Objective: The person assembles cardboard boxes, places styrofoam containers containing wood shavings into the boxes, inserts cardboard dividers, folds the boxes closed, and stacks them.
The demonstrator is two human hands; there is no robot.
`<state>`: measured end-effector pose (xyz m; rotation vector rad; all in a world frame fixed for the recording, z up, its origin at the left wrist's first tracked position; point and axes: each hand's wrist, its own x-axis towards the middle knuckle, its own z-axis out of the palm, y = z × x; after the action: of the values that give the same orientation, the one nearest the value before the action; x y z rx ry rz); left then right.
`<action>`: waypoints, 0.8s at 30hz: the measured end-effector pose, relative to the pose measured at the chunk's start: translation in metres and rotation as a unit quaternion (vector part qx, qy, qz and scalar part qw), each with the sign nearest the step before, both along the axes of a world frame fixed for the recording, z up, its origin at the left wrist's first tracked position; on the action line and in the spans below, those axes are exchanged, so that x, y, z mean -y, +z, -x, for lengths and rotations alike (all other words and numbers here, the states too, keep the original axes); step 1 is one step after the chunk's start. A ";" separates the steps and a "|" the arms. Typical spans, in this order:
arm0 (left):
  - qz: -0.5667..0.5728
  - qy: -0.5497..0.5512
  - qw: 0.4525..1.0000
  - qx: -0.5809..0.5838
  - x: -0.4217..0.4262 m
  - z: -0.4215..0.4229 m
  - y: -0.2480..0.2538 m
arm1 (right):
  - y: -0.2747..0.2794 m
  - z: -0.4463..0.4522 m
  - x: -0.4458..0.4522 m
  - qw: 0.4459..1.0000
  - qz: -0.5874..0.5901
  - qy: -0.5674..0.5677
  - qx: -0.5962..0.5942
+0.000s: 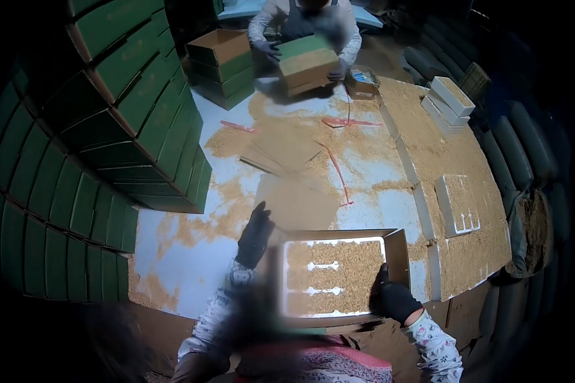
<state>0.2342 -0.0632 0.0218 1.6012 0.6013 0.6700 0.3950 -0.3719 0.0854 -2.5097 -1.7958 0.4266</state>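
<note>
In front of me stands an open cardboard box (pixel 398 252). Inside it lies a white foam tray (pixel 326 265) filled with tan, sawdust-like grains, its white dividers partly showing. My right hand (pixel 395 295), in a dark glove, grips the box's right front corner, thumb along the tray's edge. To the left of the box, my left hand (pixel 255 235), also gloved, is stretched out beside a flat cardboard sheet (pixel 298 203) and holds nothing. My left forearm is blurred.
Green boxes (pixel 140 108) are stacked high at left. Across the table (pixel 166 236), a co-worker (pixel 306 25) holds another box (pixel 306 64). Red strips (pixel 338 172) and loose grains lie between us. At right are a foam tray (pixel 457 204), stacked trays (pixel 447 105) and sacks (pixel 530 153).
</note>
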 end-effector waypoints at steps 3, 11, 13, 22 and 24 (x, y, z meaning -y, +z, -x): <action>-0.216 0.106 0.940 -0.242 -0.068 -0.037 -0.111 | -0.037 -0.008 -0.013 0.992 0.116 0.052 -0.002; -0.304 0.025 0.791 -0.531 -0.086 -0.059 -0.141 | 0.058 -0.011 0.025 0.902 -0.347 -0.257 0.018; -0.320 -0.003 0.771 -0.550 -0.097 -0.059 -0.146 | 0.015 -0.037 0.058 0.795 -0.449 -0.408 -0.011; -0.072 -0.067 0.948 -0.304 -0.144 -0.045 -0.144 | -0.164 -0.054 0.082 0.900 -0.147 -0.397 0.103; -0.004 -0.008 0.988 -0.152 -0.081 -0.058 -0.026 | -0.176 -0.051 0.075 0.906 -0.127 -0.375 0.148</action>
<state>0.2918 0.0180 -0.0044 1.7275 0.8088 0.4174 0.4461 -0.4469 -0.0909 -2.8852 -0.7159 -0.2185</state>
